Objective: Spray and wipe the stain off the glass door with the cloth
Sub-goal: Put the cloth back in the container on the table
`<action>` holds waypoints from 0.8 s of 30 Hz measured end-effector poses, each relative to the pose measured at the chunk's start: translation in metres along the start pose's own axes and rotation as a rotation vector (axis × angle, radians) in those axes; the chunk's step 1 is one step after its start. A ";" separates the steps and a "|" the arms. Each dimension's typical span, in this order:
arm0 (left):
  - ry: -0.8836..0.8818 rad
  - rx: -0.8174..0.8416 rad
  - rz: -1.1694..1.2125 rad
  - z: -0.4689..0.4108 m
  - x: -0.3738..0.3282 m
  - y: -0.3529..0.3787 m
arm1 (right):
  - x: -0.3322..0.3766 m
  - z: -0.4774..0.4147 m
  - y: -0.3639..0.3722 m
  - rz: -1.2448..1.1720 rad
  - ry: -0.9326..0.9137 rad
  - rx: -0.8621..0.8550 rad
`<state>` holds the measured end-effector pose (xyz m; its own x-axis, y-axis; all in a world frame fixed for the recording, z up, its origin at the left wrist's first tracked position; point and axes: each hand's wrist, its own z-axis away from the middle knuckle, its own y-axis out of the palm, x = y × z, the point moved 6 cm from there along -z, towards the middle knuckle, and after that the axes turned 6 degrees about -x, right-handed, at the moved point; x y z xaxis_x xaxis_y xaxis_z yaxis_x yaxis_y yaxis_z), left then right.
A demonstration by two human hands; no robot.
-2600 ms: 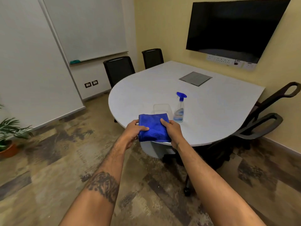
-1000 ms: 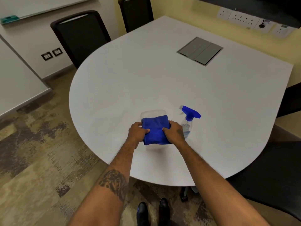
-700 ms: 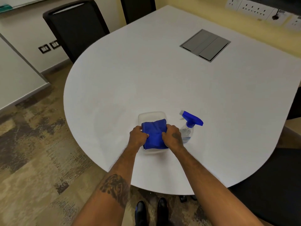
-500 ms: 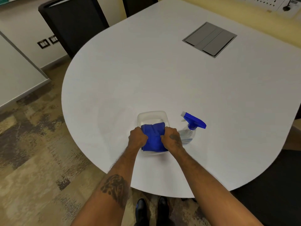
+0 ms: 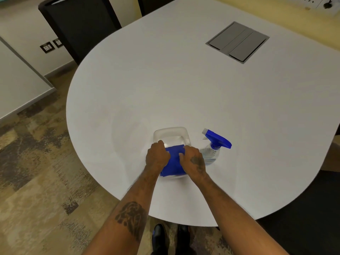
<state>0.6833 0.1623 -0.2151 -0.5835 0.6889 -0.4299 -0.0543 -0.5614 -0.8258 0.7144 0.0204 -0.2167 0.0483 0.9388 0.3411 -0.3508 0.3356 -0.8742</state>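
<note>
**A:** What has moved since the earlier frames?

**B:** The cloth point(image 5: 173, 162) was held above the near edge of the bench point(image 5: 165, 80) a few seconds ago. It now sits low inside the clear container point(image 5: 171, 134). Both hands have come down with it, and the view has closed in on the bench top.

**A:** What is the state of each grip?

**B:** The left hand point(image 5: 157, 156) has its fingers curled over the cloth's left edge, with the grip clamped on the fabric. The right hand point(image 5: 194, 161) has its fingers curled at the right edge and its thumb lying on the blue fabric, and its grip is likewise clamped on the cloth. The backs of both hands face the camera.

**A:** Where are the task's things?

**B:** The cloth is blue and folded, and it fills the near part of the container. The far part of the container shows bare and transparent. The spray bottle point(image 5: 211, 151) stands on the bench just right of the container, close beside the right hand, with a blue head above a clear body. Whether the bottle and the hand touch cannot be told.

**A:** And the surroundings?

**B:** A grey hatch point(image 5: 237, 42) is set flush in the far part of the bench. A black chair point(image 5: 79, 24) stands at the far left edge. Black shoes point(image 5: 160, 238) show below the near edge.
</note>
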 end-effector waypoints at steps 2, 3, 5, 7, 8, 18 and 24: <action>0.080 -0.097 -0.026 0.005 -0.003 -0.008 | -0.009 0.013 -0.012 -0.132 -0.029 -0.113; 0.135 -0.143 -0.061 0.009 -0.005 -0.010 | -0.016 0.020 -0.016 -0.195 -0.046 -0.148; 0.241 -0.189 -0.134 0.016 -0.004 -0.011 | -0.035 0.032 -0.022 -0.308 -0.084 -0.185; 0.288 -0.164 -0.223 0.020 0.005 -0.002 | -0.058 0.043 -0.029 -0.344 -0.117 -0.249; 0.300 -0.154 -0.271 0.021 0.011 0.003 | -0.070 0.047 -0.034 -0.343 -0.124 -0.301; 0.364 -0.156 -0.309 0.026 0.038 0.038 | -0.110 0.041 -0.068 -0.605 -0.077 -0.395; 0.359 -0.134 -0.306 0.019 0.040 0.050 | -0.078 0.027 -0.067 -0.717 -0.087 -0.298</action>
<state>0.6418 0.1536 -0.2668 -0.2399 0.9409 -0.2392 -0.0616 -0.2606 -0.9635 0.7085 -0.0777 -0.1754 0.0901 0.4794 0.8730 0.0051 0.8763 -0.4817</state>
